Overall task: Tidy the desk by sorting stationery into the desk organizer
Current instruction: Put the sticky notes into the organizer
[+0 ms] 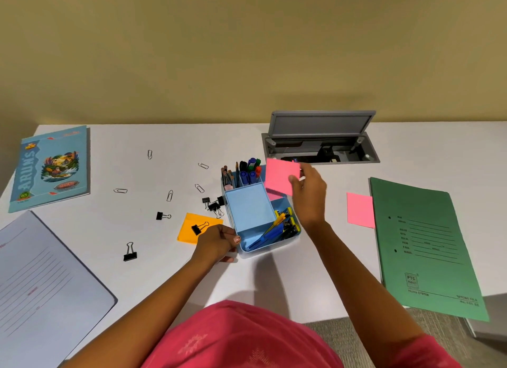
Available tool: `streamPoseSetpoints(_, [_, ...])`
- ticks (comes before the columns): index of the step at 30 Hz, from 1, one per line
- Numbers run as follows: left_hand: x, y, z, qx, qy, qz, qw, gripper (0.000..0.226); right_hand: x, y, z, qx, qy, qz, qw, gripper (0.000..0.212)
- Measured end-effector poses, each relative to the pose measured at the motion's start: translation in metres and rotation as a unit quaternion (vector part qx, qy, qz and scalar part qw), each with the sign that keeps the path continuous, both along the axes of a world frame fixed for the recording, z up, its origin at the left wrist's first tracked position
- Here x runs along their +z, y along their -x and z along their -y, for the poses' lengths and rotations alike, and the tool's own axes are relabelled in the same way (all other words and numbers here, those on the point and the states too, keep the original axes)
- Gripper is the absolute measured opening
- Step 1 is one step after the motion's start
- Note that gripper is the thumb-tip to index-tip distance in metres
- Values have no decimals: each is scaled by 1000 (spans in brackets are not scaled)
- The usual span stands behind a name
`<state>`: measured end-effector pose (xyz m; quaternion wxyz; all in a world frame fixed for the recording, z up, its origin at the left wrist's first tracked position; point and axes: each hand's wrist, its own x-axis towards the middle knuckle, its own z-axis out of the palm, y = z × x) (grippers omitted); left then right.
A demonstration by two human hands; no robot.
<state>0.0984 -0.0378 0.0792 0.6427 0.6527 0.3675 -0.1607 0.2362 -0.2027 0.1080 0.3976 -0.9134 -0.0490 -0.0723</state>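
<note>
A light blue desk organizer stands mid-desk, with pens and pencils upright in its back slots and several yellow and blue items in its right tray. My right hand pinches a pink sticky note above the organizer's back right corner. A bit of pink shows in the compartment below it. My left hand grips the organizer's front left corner. An orange sticky note with a black binder clip on it lies by that hand. A second pink note lies to the right.
Paper clips and black binder clips are scattered left of the organizer. A blue book lies at far left, a grey folder at near left, a green file at right. An open cable hatch sits at the back.
</note>
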Motion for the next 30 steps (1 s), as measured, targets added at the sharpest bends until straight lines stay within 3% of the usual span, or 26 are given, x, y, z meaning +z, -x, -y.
streamPoseSetpoints(4, [2,-1,-1,0,6,-5,1000,14,-5,-7,-18,51,81,-37,995,37])
streamPoseSetpoints(10, [4,-4,-2,-6,2,-17,1000,18,-15,-20,-32,102,179,-40,978,33])
streamPoseSetpoints(18, [4,-5,-2,-7,0,-22,1000,18,-27,-24,-31,105,208,-33,972,49])
streamPoseSetpoints(25, [4,-6,-2,-7,1,-25,1000,19,-27,-27,-1,7,72,-11,997,26])
streamPoseSetpoints(30, [3,-6,-3,-6,-4,-24,1000,18,-52,-38,55,-112,117,-91,983,38])
